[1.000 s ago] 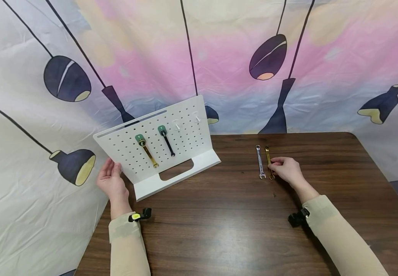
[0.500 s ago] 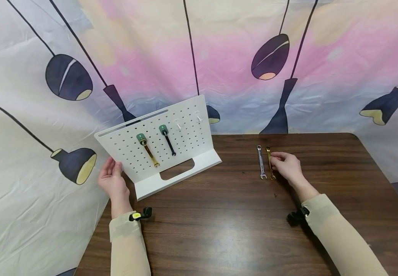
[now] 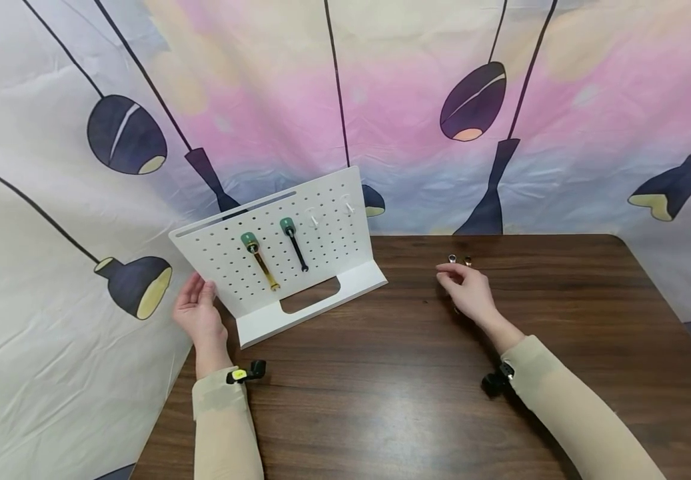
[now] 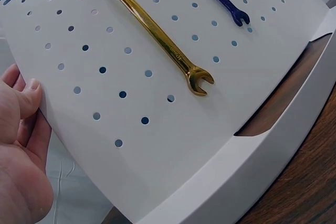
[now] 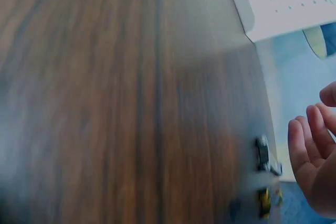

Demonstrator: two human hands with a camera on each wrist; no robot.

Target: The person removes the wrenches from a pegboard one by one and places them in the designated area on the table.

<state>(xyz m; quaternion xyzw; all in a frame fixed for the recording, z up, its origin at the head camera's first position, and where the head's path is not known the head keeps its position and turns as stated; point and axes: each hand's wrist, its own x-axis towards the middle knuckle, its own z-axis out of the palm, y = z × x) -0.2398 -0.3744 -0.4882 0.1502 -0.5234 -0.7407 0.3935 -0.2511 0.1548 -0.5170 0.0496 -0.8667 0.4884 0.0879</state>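
Observation:
My left hand (image 3: 201, 320) grips the left edge of a white pegboard stand (image 4: 173, 124), thumb at the front and fingers behind. A gold wrench (image 4: 157, 32) and a dark wrench (image 3: 298, 250) hang on the board from pegs with green backings. My right hand (image 3: 468, 293) hovers over two more wrenches on the table, its fingers loosely bent with nothing between them. Those are a silver wrench (image 3: 452, 259) and a second gold wrench (image 3: 468, 261); the hand hides most of both in the head view. Blurred wrench ends show beside the fingers in the right wrist view.
Two clear hooks, one of them a left hook (image 3: 313, 221) and the other a right hook (image 3: 349, 208), stick out of the board bare. The brown wooden table (image 3: 381, 387) reaches back to a patterned cloth (image 3: 405, 133) with painted lamps.
My right hand has moved left from beside the table's gold wrench to over the silver one, covering both. My left hand stays on the pegboard's edge. The head view has shifted slightly.

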